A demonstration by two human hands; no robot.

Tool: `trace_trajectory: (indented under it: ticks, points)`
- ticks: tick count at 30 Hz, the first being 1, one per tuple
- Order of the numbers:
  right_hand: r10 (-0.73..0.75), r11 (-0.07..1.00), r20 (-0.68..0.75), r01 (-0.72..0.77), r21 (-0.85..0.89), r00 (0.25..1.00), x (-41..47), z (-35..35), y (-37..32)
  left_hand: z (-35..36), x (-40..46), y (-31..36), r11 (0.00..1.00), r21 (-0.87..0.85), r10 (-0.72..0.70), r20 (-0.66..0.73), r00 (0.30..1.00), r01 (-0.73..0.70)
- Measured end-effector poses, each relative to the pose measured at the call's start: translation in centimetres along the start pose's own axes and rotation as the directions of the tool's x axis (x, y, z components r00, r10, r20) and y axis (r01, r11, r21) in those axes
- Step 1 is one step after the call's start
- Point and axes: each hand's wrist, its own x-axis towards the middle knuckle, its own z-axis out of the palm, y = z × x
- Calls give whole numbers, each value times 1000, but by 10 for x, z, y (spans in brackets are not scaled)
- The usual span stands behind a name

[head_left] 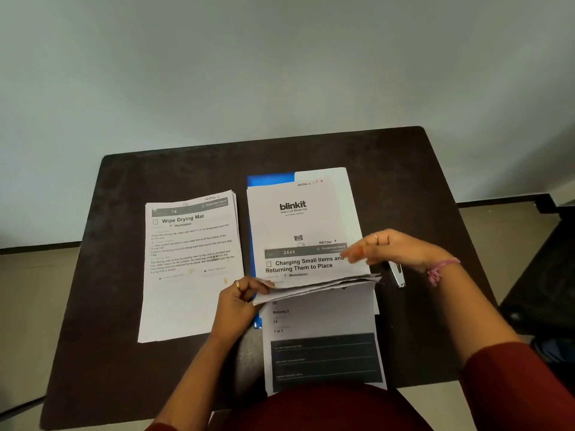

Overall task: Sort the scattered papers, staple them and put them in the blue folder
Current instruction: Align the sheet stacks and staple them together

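Note:
A stack of papers topped by a "Wipe Drying Mat" sheet (pixel 189 265) lies on the left of the dark table (pixel 124 181). To its right, loose sheets with "blinkit" (pixel 298 219) on top cover a blue folder (pixel 269 179), of which only the top edge and left strip show. My left hand (pixel 239 301) grips the lower left corner of a raised bundle headed "Charging Small Items" (pixel 306 269). My right hand (pixel 392 247) hovers flat over the bundle's right edge, fingers straight. A silver stapler (pixel 396 273) lies just under that hand.
One sheet with a dark printed block (pixel 323 356) hangs over the near table edge. A pale wall rises behind the table. A dark object (pixel 547 275) stands on the floor to the right.

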Motion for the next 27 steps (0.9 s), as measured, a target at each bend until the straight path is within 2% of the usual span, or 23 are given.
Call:
trace_trajectory:
  ticks: [2, 4, 7, 11, 17, 20, 24, 27]
  points:
    - [-11, 999, -182, 3, -47, 983, 18, -2, 1, 0, 0, 0, 999, -22, -27, -32, 999, 26]
    - [-49, 977, -290, -15, -215, 956, 35, -3, 0, 0, 0, 1, 996, -66, -57, -48, 997, 54]
    - [-34, 903, -283, -92, -420, 959, 59, -6, 3, 1, -2, 5, 987, -146, -78, -21, 997, 74]
    - [33, 733, -262, -201, -650, 964, 76, -6, 6, -2, -5, 1, 998, -54, -29, 3, 1000, 29]
    - [23, 677, -263, -208, -706, 965, 80, 4, 4, -1, -7, -4, 1000, -24, 14, -17, 1000, -14]
    - [-25, 586, -258, -195, -786, 966, 81, 6, 7, -2, -6, -5, 999, -4, 39, -12, 999, -39]
    - [-12, 502, -222, -187, -845, 975, 83, 7, 11, -2, -5, -5, 999, 8, 54, -6, 999, -54]
    - [1, 542, -234, -197, -817, 972, 85, 9, 16, -2, -4, -5, 998, 8, 58, -6, 998, -58]
